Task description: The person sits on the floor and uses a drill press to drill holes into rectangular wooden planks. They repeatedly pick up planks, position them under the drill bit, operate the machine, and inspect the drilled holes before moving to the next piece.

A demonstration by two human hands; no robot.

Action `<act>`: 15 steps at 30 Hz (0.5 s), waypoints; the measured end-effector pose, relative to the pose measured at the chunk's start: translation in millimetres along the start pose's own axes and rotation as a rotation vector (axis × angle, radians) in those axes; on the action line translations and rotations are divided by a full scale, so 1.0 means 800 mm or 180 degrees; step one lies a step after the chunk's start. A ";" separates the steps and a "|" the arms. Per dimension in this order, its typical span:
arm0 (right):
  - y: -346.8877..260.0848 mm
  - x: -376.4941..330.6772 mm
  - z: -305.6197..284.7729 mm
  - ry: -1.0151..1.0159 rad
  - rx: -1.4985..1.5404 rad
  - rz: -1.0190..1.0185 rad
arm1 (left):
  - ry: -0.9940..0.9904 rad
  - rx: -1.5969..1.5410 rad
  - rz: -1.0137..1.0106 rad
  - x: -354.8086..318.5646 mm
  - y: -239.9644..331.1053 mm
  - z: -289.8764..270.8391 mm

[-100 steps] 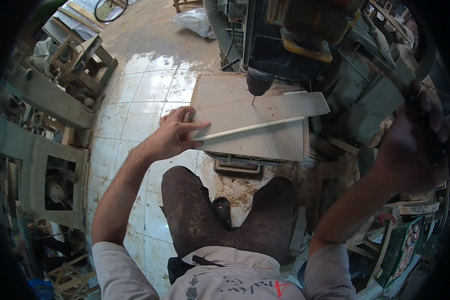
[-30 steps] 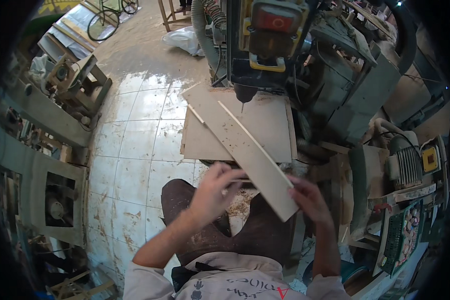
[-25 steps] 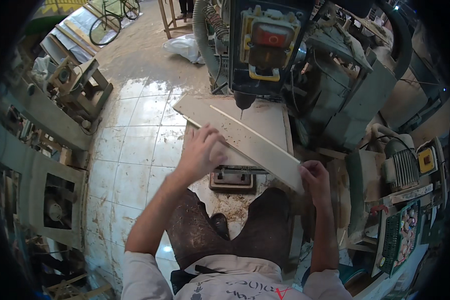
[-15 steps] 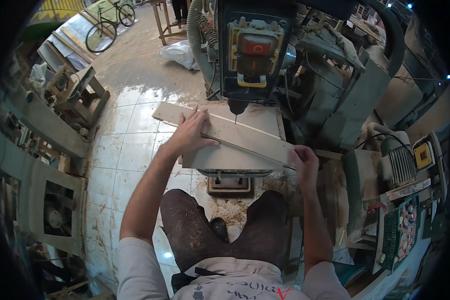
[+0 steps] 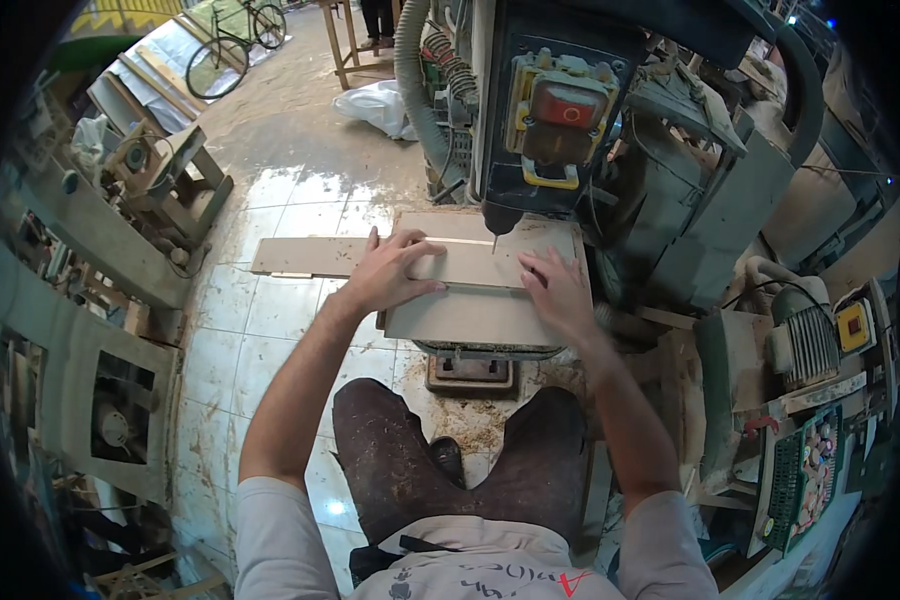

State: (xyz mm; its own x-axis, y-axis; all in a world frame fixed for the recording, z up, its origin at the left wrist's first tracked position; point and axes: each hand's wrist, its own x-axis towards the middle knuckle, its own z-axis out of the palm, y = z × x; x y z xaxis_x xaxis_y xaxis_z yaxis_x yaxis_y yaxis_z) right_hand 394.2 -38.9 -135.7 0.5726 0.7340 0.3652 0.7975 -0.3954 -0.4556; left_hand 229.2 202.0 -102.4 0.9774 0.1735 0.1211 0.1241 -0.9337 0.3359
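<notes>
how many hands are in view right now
2: left hand on the narrow board, left of the drill bit; right hand right of the bit. The person at the back shows no hands.

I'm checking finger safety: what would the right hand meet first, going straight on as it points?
The right hand would probably meet the drill bit first, ahead and to its left; the bit's height above the narrow board is unclear.

drill press [image 5: 560, 120]: top cut off | board [image 5: 310, 256]: partly behind left fingers [image 5: 422, 247]
</notes>
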 end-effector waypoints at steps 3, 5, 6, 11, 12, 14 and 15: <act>0.047 0.035 -0.042 -0.0306 0.1848 0.0610 | 0.0124 0.0063 0.0015 -0.005 0.001 0.006; 0.061 0.081 -0.087 0.1056 0.1659 0.1142 | 0.0235 0.0120 -0.0003 -0.008 0.000 0.007; 0.070 0.099 -0.125 0.1401 0.1957 0.0781 | 0.0295 0.0132 0.0011 -0.010 0.003 0.010; 0.020 0.226 -0.310 0.2022 0.3272 -0.0075 | 0.0282 0.0189 -0.0095 -0.021 0.014 0.010; 0.006 0.243 -0.329 0.2088 0.3223 -0.0221 | 0.0183 0.0227 -0.0152 -0.022 0.019 0.005; -0.030 0.277 -0.336 0.2111 0.3242 -0.0520 | 0.0097 0.0335 -0.0276 -0.032 0.016 -0.001; -0.047 0.287 -0.329 0.2100 0.3299 -0.0672 | 0.0111 0.0385 -0.0315 -0.037 0.014 -0.003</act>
State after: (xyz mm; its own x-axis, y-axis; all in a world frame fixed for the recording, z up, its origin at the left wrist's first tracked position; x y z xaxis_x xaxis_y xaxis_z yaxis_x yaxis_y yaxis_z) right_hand 546.0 -0.7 179.1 0.6767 0.1944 0.7101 0.5318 0.5380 -0.6541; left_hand 201.5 186.9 -99.9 0.9531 0.2752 0.1260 0.2413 -0.9421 0.2330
